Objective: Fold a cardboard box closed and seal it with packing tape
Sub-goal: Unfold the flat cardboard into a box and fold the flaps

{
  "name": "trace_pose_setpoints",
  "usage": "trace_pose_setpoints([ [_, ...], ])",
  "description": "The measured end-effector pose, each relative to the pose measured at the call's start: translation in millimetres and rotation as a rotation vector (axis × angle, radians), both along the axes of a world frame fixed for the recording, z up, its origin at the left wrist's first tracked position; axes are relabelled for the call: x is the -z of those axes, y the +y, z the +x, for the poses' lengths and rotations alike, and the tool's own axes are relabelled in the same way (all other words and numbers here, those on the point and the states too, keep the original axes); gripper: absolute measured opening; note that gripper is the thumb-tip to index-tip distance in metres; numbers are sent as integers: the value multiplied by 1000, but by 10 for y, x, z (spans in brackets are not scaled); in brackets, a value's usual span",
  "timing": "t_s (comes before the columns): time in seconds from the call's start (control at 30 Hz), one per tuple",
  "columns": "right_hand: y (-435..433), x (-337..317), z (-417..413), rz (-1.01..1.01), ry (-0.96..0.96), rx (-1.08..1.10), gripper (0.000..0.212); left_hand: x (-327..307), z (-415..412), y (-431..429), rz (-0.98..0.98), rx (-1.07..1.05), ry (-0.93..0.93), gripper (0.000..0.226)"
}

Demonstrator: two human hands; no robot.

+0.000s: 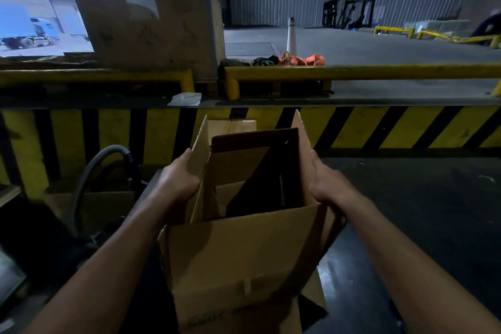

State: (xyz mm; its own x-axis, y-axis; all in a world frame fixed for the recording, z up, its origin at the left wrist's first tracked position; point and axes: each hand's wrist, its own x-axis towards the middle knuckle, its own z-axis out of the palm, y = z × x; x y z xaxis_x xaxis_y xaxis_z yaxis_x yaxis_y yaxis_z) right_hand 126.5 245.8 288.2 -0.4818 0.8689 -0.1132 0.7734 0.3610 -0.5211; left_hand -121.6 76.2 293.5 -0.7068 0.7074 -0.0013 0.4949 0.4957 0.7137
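Note:
A brown cardboard box stands in front of me with its top open and its flaps raised; the inside is dark. My left hand grips the left side flap, fingers wrapped over its edge. On the opposite side, my right hand holds the right side flap the same way. The far flap stands up between both hands. No packing tape is visible.
A yellow-and-black striped dock wall rises right behind the box, topped by a yellow rail. A large cardboard sheet leans at the back left. A grey hose curves at the left. Dark floor spreads to the right.

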Motion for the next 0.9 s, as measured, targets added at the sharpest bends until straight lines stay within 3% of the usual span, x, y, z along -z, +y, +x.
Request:
trace_pose_setpoints([
  [0.33, 15, -181, 323, 4, -97, -26, 88, -57, 159, 191, 124, -80, -87, 79],
  [0.57, -29, -141, 270, 41, -56, 34, 92, -100, 170, 159, 37, 23, -66, 78],
  [0.73, 8, -115, 280, 28, -43, 27, 96, -138, 87, -32, 0, 98, -202, 87],
  [0.9, 45, -187, 317, 19, 63, -4, 89, -95, 14, -147, -38, 67, -218, 90],
])
